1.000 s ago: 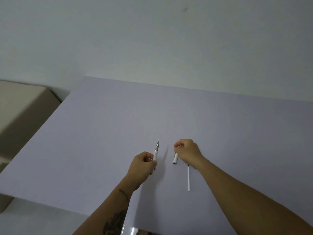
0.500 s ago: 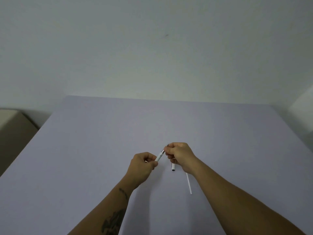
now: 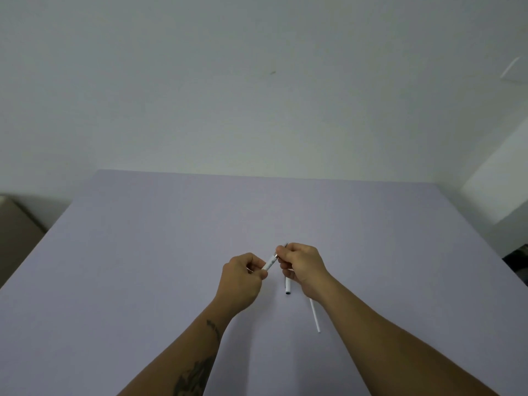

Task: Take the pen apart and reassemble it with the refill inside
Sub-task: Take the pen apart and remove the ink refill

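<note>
My left hand [image 3: 241,277] grips the white front part of the pen [image 3: 270,262], which slants up to the right. My right hand [image 3: 303,265] pinches that part's metal tip end, whose point [image 3: 286,244] sticks out above the fingers. A second white pen piece [image 3: 287,287] lies on the table just below my right hand, partly hidden by it. The thin white refill [image 3: 315,315] lies on the table beside my right wrist, slanting down to the right.
The work goes on over a pale lilac table [image 3: 171,238] against a white wall. A beige box [image 3: 17,232] stands off the table's left edge. Something dark [image 3: 518,261] sits beyond the right edge.
My right hand let go of the second pen piece on the table and moved left onto the tip of the part in my left hand. The head view swung and settled.
</note>
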Action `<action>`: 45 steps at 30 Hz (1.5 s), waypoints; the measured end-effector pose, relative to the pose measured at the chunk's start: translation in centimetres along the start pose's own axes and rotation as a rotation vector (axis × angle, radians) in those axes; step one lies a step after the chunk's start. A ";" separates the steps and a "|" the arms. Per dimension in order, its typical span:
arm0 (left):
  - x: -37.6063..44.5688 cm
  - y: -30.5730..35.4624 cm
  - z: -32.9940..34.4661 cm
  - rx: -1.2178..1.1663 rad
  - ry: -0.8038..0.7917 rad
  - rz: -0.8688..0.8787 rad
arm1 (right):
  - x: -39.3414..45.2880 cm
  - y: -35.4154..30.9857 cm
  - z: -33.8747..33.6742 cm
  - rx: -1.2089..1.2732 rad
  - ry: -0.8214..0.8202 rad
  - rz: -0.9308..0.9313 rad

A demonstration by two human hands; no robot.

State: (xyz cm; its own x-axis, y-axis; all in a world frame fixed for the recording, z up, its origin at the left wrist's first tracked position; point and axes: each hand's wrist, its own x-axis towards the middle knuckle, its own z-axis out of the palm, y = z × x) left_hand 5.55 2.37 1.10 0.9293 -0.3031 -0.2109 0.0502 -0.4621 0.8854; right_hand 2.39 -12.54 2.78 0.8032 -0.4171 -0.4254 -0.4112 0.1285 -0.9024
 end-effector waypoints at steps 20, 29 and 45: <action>-0.3 0.1 -0.2 0.024 -0.027 -0.033 | 0.2 -1.5 -1.9 -0.055 -0.218 0.128; -0.5 0.2 0.0 0.046 -0.022 -0.009 | 0.1 -1.2 -2.1 0.022 -0.227 0.214; -1.4 -0.8 -1.3 -0.159 -0.205 -0.106 | -0.5 -1.0 -1.0 0.016 -0.264 0.174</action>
State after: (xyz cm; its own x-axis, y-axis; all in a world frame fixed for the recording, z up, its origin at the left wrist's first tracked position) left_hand 4.74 4.27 1.18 0.8231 -0.4302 -0.3707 0.2149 -0.3683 0.9045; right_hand 1.97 -13.41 3.99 0.8065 -0.1397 -0.5745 -0.5471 0.1922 -0.8147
